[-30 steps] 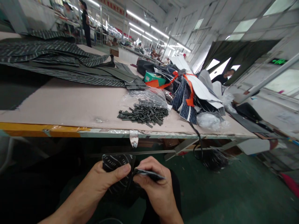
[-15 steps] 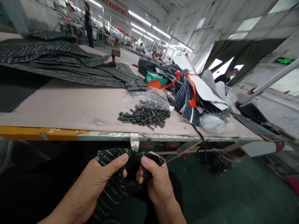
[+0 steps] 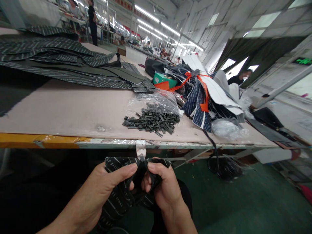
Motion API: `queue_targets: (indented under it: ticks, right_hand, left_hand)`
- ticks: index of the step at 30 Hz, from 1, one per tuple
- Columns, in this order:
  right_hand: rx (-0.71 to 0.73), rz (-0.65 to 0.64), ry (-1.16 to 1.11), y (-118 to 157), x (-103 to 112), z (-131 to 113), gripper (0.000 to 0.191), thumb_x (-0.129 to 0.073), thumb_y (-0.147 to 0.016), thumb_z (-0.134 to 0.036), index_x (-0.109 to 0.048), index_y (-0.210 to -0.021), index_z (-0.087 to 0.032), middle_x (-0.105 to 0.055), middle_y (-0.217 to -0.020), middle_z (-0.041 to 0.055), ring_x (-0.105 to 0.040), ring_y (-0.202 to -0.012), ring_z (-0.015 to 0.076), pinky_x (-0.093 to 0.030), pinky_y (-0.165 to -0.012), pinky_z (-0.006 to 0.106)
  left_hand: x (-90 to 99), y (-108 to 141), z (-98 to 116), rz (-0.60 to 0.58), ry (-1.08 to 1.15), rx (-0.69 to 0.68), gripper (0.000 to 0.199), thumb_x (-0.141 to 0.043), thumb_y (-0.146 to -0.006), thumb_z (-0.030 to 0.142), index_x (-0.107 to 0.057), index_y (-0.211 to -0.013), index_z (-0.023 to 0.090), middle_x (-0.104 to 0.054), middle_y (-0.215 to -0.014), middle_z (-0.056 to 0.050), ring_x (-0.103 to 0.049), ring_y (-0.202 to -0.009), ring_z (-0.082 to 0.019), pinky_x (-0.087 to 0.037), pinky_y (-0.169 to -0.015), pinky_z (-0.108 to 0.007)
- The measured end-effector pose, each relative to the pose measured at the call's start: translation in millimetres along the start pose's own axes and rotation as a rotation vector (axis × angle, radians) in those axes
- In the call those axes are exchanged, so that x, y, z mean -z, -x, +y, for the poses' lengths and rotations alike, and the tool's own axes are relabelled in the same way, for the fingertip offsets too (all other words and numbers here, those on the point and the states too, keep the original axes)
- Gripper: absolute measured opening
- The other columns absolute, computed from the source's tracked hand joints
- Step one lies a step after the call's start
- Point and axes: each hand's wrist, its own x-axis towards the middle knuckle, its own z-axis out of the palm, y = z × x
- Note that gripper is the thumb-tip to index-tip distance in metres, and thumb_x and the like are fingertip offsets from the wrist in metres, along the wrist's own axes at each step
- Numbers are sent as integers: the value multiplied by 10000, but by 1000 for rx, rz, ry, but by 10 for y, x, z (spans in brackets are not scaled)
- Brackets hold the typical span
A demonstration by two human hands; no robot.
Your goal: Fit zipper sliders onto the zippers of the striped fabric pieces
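Strip lights (image 3: pixel 147 14) ran overhead at twelve o'clock in the head view, and I judged that a loose pinch, or a snag on the metal bracket (image 3: pixel 140 149), could let the printed fabric (image 3: pixel 116 202) at six o'clock slip. Left hand (image 3: pixel 112 179) and right hand (image 3: pixel 167 184) were angled inward, thumbs uppermost, fingers curled closed on its folds.
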Motion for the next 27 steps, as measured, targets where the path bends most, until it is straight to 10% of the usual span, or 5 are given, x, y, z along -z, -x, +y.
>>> queue_targets:
  ticks: [27]
  right_hand:
    - [-22,10,4,-15,-66,-19,269,-766,-564,-349,-573,-501,-172,-540,-363,-9,-470,-313,80,-405,-406,183]
  left_hand:
    - [-48,-26,-29,32,49,-69,378,-893,-642,510,-692,-568,199,-726,-571,-5,-653,-553,-188,-511,-584,-285]
